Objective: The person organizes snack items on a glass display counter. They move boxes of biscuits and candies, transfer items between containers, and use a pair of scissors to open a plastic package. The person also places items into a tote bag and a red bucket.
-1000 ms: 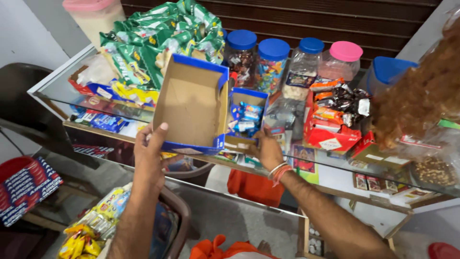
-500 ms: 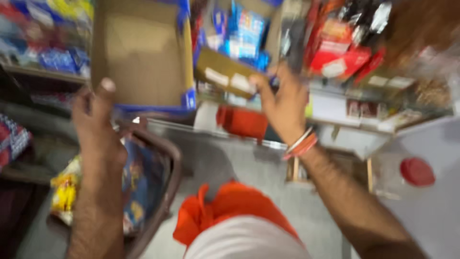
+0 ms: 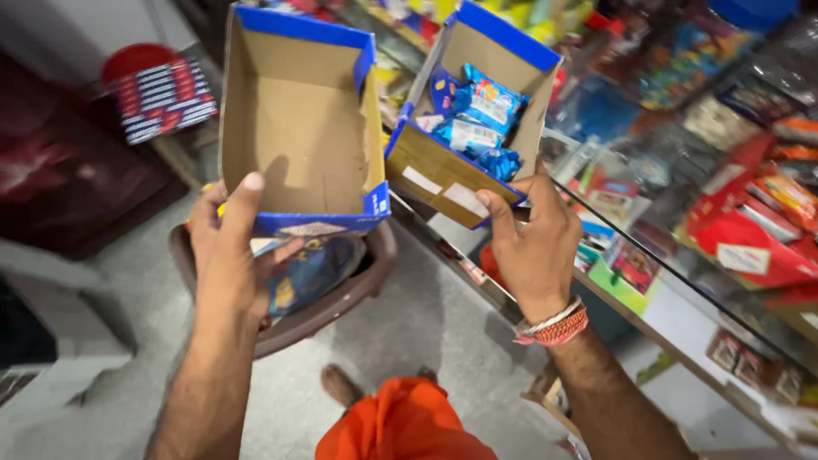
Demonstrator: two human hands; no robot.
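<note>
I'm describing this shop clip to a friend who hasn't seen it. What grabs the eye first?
Two blue-edged cardboard boxes held up side by side: the left hand grips an empty box, the right hand a box of blue snack packets. Below the empty box sits a brown basket, and to the right a glass counter crowded with bright wrapped goods.

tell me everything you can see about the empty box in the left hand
The empty box is an open-topped carton of brown cardboard, bare inside, with blue printed edging along its rim and front lip. Nothing lies in it. It is tipped so its open side faces the camera, held up above a brown basket. The left hand grips its lower front edge, thumb lying on the inner floor. Its right wall stands close beside a second box holding blue packets, gripped by the right hand.
</note>
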